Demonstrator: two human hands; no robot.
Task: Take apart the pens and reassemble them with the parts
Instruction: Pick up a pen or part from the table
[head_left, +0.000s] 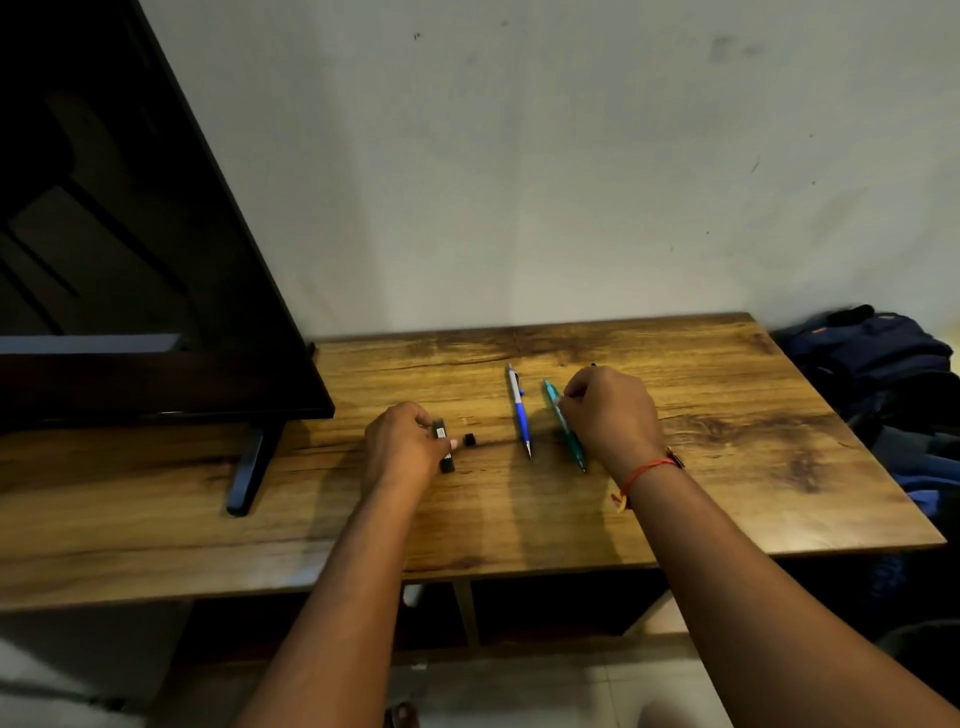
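A blue and white pen lies on the wooden table, tip toward me. Right of it lies a teal pen, partly under my right hand, whose curled fingers touch its barrel. A dark tip of something else shows just beyond that hand; what it is I cannot tell. My left hand pinches a short black barrel with a white label against the table. A small black cap piece lies just right of it.
A black TV screen on a dark stand foot fills the left side. A white wall stands behind the table. Dark blue bags are piled beyond the table's right edge. Open shelves sit under the tabletop.
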